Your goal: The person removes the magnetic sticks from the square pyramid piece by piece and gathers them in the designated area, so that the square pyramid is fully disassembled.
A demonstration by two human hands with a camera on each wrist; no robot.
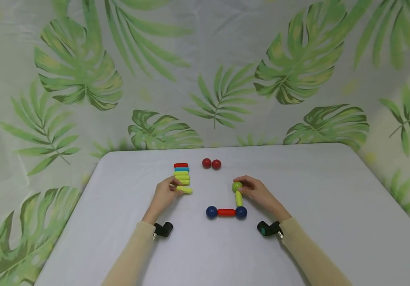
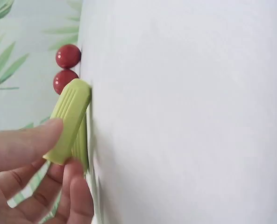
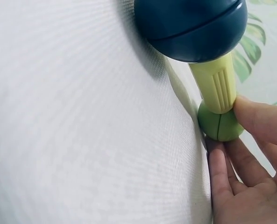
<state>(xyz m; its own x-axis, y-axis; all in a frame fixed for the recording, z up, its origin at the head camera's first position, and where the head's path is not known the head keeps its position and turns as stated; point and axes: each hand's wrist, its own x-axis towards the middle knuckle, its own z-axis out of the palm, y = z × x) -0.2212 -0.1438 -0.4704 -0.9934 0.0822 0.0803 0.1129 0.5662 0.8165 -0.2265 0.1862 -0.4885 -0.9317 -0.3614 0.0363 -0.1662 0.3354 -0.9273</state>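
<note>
Between thumb and fingers, my left hand (image 1: 165, 194) pinches a yellow-green ribbed rod (image 2: 72, 121), beside a column of loose rods. My right hand (image 1: 260, 194) holds a green ball (image 1: 237, 187), its thumb and fingers on either side of it. From that ball a yellow-green rod (image 3: 215, 86) runs to a dark blue ball (image 1: 241, 212). A red rod (image 1: 226, 212) joins this one to a second dark blue ball (image 1: 211, 212), so the pieces form an L on the table.
Two red balls (image 1: 211, 163) sit side by side toward the table's far edge. Left of them lie a red rod (image 1: 181, 165), a blue rod (image 1: 181, 169) and several yellow-green rods (image 1: 181, 173). A leaf-printed cloth (image 1: 222, 79) hangs behind the white table (image 1: 315, 178).
</note>
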